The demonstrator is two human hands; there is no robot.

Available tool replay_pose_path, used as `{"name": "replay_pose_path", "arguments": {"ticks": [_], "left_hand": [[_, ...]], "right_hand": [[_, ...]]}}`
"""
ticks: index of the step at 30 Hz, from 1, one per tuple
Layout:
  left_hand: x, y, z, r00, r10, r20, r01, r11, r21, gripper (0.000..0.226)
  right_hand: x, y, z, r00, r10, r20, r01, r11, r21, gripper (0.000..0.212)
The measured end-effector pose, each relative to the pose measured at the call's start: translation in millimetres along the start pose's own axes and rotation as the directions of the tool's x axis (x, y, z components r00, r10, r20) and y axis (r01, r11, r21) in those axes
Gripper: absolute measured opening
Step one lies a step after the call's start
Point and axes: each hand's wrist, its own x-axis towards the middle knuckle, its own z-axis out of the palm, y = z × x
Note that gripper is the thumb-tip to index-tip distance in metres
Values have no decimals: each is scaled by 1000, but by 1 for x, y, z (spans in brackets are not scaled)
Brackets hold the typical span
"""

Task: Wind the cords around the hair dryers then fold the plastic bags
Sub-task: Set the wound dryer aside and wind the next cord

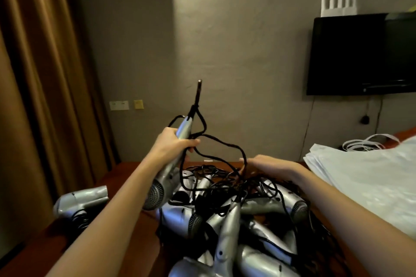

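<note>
My left hand (174,144) grips the handle of a silver hair dryer (165,177), held up above the table with its handle pointing upward. Its black cord (221,143) loops from the handle end down toward my right hand (267,164). That hand lies over the heap with its fingers stretched out, and the cord runs by the fingertips. Below lies a pile of several silver hair dryers (225,231) with tangled black cords. A stack of pale plastic bags (371,175) lies on the right.
One silver hair dryer with its cord wound (78,204) sits apart at the left on the brown wooden table (135,243). Brown curtains hang at the left. A dark television (360,54) is on the wall at the right.
</note>
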Motion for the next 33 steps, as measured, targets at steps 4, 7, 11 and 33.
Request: {"name": "replay_pose_path", "arguments": {"ticks": [4,7,11,33], "left_hand": [[1,-2,-19,995,13,-96,-3,995,104,25],[1,-7,-28,987,12,-160,9,992,126,27],[0,-12,-35,982,-24,-186,24,1000,-2,31],[4,31,28,994,11,111,1,995,-103,23]], "right_hand": [[-1,6,-5,997,-51,54,58,988,-142,16],[7,3,-19,982,-80,-173,-32,825,-564,20],[-3,-12,-48,835,-127,-535,-214,821,-529,47],[0,-69,6,977,-114,-179,204,745,635,24]]}}
